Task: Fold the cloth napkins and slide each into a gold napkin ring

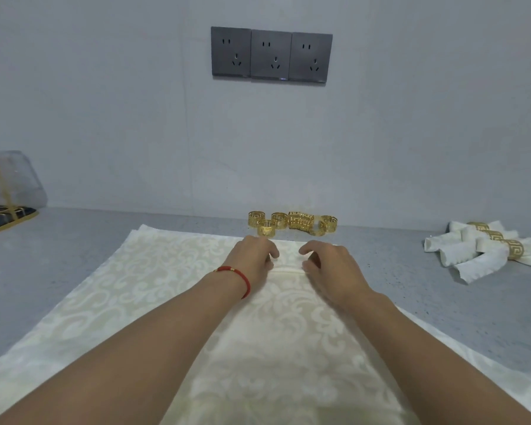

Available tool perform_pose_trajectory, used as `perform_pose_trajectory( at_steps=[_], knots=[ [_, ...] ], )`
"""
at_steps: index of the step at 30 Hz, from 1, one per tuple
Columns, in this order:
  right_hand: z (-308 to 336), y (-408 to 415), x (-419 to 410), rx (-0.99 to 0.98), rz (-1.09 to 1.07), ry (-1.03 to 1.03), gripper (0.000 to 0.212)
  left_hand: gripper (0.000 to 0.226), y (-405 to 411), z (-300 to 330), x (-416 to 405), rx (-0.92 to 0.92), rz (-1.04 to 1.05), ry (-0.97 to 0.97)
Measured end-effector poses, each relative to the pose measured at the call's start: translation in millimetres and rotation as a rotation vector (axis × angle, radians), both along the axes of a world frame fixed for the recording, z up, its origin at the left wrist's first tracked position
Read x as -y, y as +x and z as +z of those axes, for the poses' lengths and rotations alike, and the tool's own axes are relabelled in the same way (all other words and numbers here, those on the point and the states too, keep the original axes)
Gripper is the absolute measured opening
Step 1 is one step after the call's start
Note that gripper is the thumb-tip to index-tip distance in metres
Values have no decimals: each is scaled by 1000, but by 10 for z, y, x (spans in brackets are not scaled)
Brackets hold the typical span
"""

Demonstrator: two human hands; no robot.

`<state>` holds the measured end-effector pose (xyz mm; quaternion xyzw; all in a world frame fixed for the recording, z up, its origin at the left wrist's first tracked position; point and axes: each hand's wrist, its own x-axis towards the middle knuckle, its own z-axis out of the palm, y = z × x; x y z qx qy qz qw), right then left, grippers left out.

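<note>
A cream patterned cloth napkin (154, 280) lies spread on the grey table (43, 259), reaching from the near edge to just short of the wall. My left hand (252, 259), with a red cord bracelet at the wrist, and my right hand (328, 265) sit close together at the napkin's far edge. Both have curled fingers and pinch a fold of the cloth between fingertips and thumb. Several loose gold napkin rings (292, 223) stand in a cluster just beyond my fingertips, near the wall.
Three rolled napkins in gold rings (488, 250) lie in a pile at the right. At the far left stands a clear bag with gold trim (6, 185) on a dark gold-rimmed tray (10, 217). Three grey wall sockets (272, 55) are above.
</note>
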<state>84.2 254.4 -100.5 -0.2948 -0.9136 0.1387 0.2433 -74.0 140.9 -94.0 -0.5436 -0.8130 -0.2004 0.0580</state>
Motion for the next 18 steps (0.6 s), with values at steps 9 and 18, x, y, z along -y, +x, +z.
perform_pose_trajectory(
  at_steps=[9,18],
  knots=[
    [67,55,52,183,87,338,10,23,187,40,71,-509,-30,-143],
    [145,221,90,266,221,240,23,18,233,130,304,-385,-181,-139]
  ],
)
